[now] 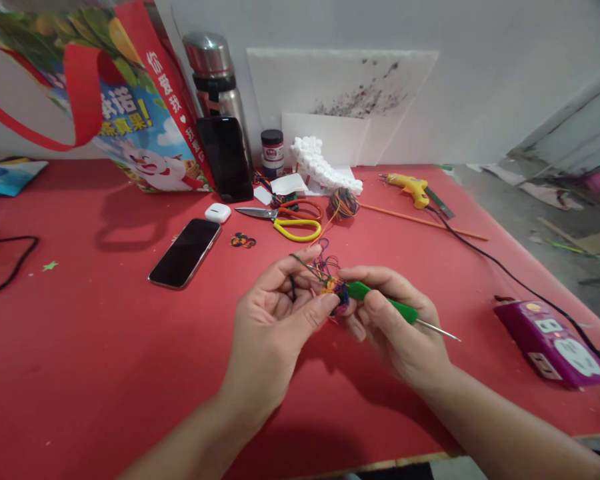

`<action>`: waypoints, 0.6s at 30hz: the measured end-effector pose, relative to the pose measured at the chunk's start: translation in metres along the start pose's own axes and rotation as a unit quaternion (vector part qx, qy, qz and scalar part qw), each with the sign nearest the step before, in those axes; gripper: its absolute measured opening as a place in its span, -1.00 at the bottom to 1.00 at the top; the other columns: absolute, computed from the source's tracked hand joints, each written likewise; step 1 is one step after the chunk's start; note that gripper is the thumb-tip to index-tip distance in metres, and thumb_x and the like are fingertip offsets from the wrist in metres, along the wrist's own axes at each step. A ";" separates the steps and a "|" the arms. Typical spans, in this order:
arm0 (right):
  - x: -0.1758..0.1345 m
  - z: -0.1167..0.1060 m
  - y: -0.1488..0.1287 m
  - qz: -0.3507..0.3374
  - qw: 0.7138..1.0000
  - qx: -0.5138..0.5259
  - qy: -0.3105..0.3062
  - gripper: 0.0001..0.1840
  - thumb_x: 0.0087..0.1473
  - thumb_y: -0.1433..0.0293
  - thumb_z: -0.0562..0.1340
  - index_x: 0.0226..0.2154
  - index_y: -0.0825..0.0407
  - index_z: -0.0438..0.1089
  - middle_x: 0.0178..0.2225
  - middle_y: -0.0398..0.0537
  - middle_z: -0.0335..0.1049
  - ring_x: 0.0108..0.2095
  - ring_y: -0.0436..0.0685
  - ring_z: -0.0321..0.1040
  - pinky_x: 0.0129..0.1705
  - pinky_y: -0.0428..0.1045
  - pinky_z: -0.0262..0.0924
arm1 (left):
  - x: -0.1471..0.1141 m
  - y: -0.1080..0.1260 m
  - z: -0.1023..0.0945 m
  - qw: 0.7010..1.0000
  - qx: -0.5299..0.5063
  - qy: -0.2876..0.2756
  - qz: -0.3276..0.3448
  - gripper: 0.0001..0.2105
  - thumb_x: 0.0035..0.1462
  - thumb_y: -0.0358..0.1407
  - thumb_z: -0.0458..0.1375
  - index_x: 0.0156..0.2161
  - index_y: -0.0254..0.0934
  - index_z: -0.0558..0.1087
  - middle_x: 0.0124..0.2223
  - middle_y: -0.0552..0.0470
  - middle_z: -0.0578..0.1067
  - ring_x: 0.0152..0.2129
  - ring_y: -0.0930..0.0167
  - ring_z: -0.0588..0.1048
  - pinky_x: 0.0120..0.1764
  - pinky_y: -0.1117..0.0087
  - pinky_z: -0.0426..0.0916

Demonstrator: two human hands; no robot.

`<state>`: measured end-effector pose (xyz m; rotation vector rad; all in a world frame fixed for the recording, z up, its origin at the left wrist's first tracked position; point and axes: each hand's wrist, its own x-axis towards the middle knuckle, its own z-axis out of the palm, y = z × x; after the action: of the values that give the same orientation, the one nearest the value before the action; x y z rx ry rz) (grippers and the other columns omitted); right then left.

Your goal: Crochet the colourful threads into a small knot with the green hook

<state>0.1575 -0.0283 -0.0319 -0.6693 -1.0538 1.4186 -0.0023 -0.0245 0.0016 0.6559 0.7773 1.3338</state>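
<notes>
My left hand [285,310] pinches a small piece of multicoloured crochet [334,288] between thumb and fingers, with a strand of yarn running over the forefinger. In my right hand [400,317] is a crochet hook [406,310] with a green handle; a thin metal shaft sticks out to the right. The hook's other end meets the crochet piece, where its tip is hidden. Loose loops of yarn hang just beyond the fingers. Farther back, a strand leads up to a ball of variegated yarn [343,203]. A small crocheted bit [243,240] lies left of my hands.
Scissors [293,220] with red and yellow handles lie beyond my hands. Left are a phone [186,253], an earbud case [218,213] and a gift bag [155,147]. A yellow glue gun [410,189], its cord and a purple power strip [553,343] sit right. A steel flask [215,73] stands behind.
</notes>
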 end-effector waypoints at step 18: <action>0.003 -0.011 -0.002 -0.020 0.995 -0.007 -0.098 -0.79 0.36 0.33 0.37 -0.02 -0.06 0.70 -0.37 -0.04 0.57 -0.54 -0.03 0.37 -0.53 -0.09 0.32 | 0.001 -0.004 -0.008 0.995 0.072 -0.019 0.066 -0.72 0.17 -0.40 0.48 -0.05 0.01 0.75 -0.27 0.11 0.67 -0.33 0.56 0.58 -0.19 0.64 0.53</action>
<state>0.1680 -0.0229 -0.0339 -0.5238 -1.2255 1.4641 -0.0062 -0.0243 -0.0059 0.8575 0.8167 1.3889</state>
